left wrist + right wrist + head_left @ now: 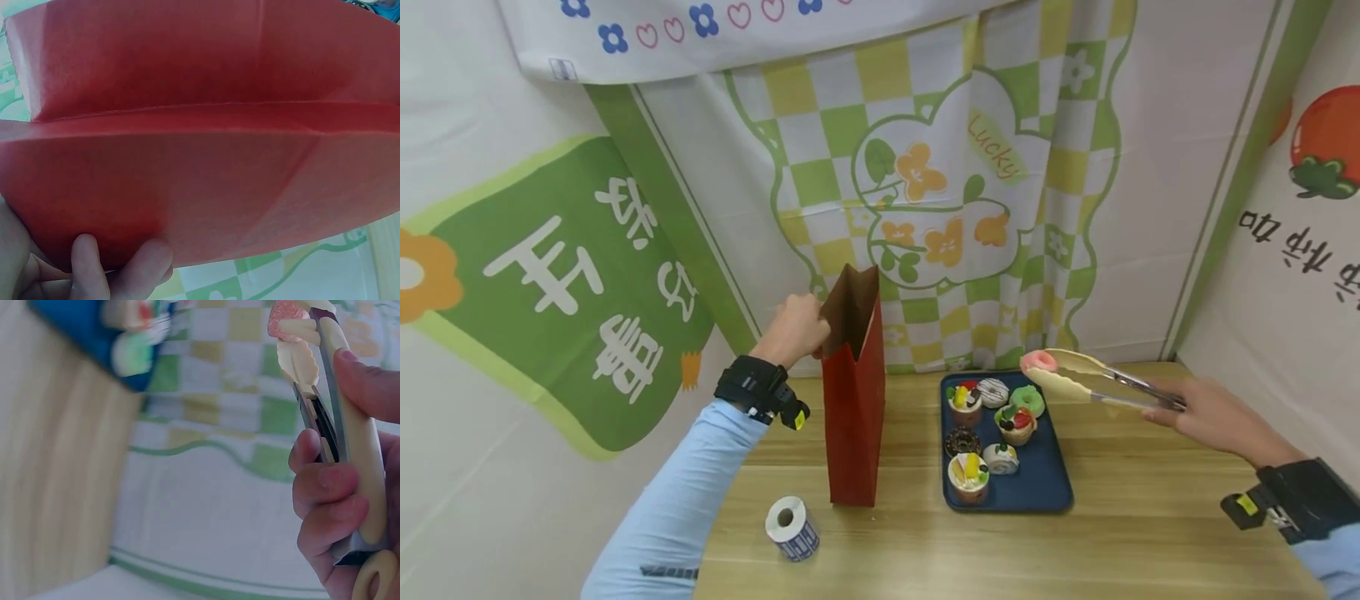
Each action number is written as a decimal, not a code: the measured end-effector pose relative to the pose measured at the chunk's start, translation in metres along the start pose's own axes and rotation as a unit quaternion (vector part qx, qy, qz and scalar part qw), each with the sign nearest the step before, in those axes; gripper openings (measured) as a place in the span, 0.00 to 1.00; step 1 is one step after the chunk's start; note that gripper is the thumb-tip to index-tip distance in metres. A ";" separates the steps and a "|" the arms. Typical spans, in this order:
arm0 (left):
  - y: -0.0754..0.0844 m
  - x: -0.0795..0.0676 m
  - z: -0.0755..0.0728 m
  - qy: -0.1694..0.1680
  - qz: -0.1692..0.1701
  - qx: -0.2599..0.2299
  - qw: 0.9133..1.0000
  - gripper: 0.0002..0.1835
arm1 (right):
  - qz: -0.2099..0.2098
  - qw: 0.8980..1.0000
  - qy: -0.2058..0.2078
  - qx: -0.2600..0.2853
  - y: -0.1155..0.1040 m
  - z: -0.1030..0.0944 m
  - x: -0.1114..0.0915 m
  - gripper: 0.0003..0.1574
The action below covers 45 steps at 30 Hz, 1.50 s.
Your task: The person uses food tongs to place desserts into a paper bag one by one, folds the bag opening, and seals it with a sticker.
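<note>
In the head view my left hand (793, 329) grips the upper left edge of a red paper bag (854, 408), which stands upright with its brown mouth open. Fingertips (89, 265) press on the bag's red side in the left wrist view. My right hand (1213, 414) holds cream-tipped food tongs (1093, 379), fingers wrapped around the handles. Between the tong tips is a pink donut (1039, 361), raised over the back right corner of a blue tray (1048, 487). The right wrist view shows the pink donut (287, 319) pinched at the tips.
On the tray sit several toy-like pastries: fruit cups (968, 477), a green donut (1027, 401), a white-iced donut (992, 392), a chocolate donut (962, 442) and a cream roll (1001, 458). A label roll (792, 528) stands left of the bag. Printed cloth (940, 208) hangs behind.
</note>
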<state>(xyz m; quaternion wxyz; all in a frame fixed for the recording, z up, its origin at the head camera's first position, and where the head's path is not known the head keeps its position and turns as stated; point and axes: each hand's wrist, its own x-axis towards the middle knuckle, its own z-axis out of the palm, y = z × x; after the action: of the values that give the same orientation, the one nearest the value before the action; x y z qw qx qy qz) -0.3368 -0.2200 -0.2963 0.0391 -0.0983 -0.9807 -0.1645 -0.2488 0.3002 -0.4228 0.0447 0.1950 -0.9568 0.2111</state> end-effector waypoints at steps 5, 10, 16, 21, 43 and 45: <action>-0.001 0.000 0.000 -0.002 -0.005 0.004 1.000 0.12 | -0.047 0.998 0.034 0.005 -0.025 -0.023 0.023 0.34; -0.001 -0.001 0.000 -0.004 -0.009 0.005 1.000 0.12 | -0.072 0.997 0.038 0.018 -0.056 -0.046 0.048 0.34; -0.004 0.001 0.002 0.004 -0.004 0.011 1.000 0.13 | -0.085 0.996 0.001 0.014 -0.098 -0.071 0.086 0.36; -0.007 0.001 0.002 0.002 -0.014 0.015 1.000 0.14 | -0.115 0.993 -0.011 0.014 -0.137 -0.083 0.123 0.35; 0.002 0.002 -0.001 0.007 -0.001 0.019 1.000 0.11 | -0.091 0.950 -0.161 -0.250 -0.301 -0.138 0.237 0.09; 0.002 0.001 -0.001 0.004 -0.002 0.015 1.000 0.12 | -0.082 0.946 -0.164 -0.266 -0.311 -0.136 0.240 0.08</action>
<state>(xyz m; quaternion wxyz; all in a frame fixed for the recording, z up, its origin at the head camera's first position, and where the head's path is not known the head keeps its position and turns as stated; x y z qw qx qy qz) -0.3374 -0.2183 -0.2942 0.0445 -0.0952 -0.9830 -0.1505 -0.3475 0.0124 -0.1389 -0.0456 0.2857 -0.9530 -0.0904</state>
